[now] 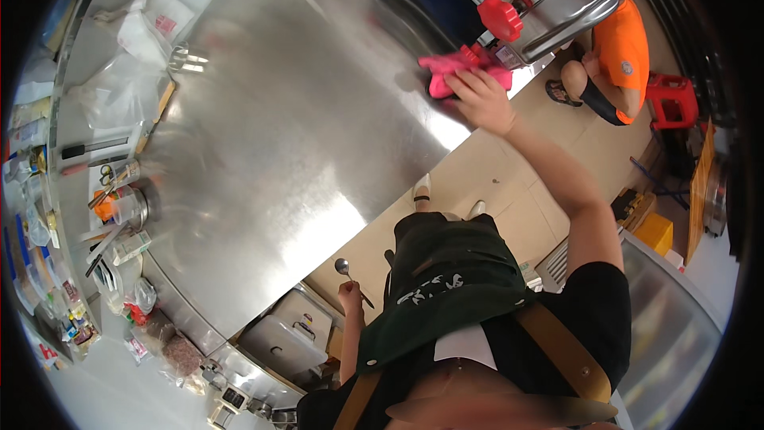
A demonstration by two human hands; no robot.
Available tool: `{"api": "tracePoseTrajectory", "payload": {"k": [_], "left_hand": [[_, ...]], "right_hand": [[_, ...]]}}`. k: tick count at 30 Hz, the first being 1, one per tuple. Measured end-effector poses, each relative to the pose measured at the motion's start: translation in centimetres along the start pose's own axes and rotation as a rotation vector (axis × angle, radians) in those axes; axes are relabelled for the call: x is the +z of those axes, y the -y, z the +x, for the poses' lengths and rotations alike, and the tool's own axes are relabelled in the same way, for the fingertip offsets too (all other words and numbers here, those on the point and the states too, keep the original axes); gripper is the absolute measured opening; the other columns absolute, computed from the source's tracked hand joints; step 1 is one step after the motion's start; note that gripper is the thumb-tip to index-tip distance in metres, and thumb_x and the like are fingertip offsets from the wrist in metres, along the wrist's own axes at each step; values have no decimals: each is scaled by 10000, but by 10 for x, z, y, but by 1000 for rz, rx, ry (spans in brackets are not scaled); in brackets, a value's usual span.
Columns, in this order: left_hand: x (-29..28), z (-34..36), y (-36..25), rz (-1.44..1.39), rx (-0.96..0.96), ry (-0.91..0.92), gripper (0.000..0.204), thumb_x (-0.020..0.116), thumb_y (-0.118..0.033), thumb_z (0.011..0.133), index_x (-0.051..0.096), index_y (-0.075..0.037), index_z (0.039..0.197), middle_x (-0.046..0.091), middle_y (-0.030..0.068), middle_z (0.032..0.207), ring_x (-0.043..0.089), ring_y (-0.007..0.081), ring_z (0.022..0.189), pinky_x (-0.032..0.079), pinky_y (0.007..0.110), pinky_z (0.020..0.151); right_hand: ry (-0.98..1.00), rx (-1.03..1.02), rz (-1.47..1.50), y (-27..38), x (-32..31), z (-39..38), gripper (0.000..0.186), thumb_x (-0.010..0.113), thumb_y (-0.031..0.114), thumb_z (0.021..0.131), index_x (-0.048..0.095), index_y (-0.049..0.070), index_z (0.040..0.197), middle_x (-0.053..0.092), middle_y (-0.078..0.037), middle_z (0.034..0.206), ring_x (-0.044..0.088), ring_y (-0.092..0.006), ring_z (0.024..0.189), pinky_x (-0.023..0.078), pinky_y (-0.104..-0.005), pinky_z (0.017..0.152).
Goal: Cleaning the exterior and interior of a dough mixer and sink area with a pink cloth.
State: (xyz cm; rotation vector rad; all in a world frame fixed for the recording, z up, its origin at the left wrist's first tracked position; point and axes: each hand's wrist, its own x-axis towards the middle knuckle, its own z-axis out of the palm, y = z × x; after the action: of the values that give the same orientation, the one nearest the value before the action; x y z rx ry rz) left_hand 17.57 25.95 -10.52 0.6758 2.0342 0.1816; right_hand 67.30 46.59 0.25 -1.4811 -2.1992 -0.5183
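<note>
My right hand (485, 102) reaches far forward and presses a bright pink cloth (439, 69) onto the steel worktop (270, 127), close beside a metal machine (565, 12) with a red knob (500, 18). Its fingers are bent over the cloth, which partly hides the machine's foot. Down at my left side, my left hand (350, 295) is closed round the handle of a metal spoon (342, 266). The spoon's bowl points up and away from me, just off the worktop's near edge.
Clear plastic bags (119, 91), a whisk (189, 58), a long-bladed tool (95, 146) and several containers line the worktop's left side. Right of the machine, a person in an orange shirt (621, 60) crouches near a red stool (672, 101). A metal-lidded unit (286, 334) stands at lower left.
</note>
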Motion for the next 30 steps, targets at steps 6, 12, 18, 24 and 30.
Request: {"api": "tracePoseTrajectory", "payload": {"k": [6,12,18,24,30], "left_hand": [[-10,-17,13,47,-89,6,190,568,-115,732,520,17,859,531,72,697,481,125,512,393,250,424],[-10,-16,17,58,-38,13,190,572,-117,729,523,16,855,530,69,687,479,120,504,391,244,412],[-4,-1,1,86,70,31,179,569,-123,719,523,8,834,527,58,665,475,112,499,394,239,408],[-6,4,1,71,97,35,172,578,-128,716,524,0,818,521,49,654,472,107,493,398,233,402],[-13,-9,9,172,39,31,175,576,-124,719,528,-4,836,524,48,652,471,107,488,393,229,398]], "right_hand": [[358,19,-29,-18,37,13,82,508,95,610,552,39,652,501,-78,898,463,-203,908,411,-262,743],[296,367,266,1,54,32,58,548,47,609,559,30,663,505,-85,846,462,-239,848,407,-296,714],[79,333,337,25,47,19,65,582,71,552,574,64,616,526,-41,804,489,-211,783,402,-339,709],[269,-149,-183,-25,36,18,72,539,114,572,596,72,585,482,-34,783,469,-210,846,432,-291,770],[429,-258,-349,-20,32,30,55,554,123,568,592,90,587,483,-3,777,462,-197,858,459,-222,625]]}}
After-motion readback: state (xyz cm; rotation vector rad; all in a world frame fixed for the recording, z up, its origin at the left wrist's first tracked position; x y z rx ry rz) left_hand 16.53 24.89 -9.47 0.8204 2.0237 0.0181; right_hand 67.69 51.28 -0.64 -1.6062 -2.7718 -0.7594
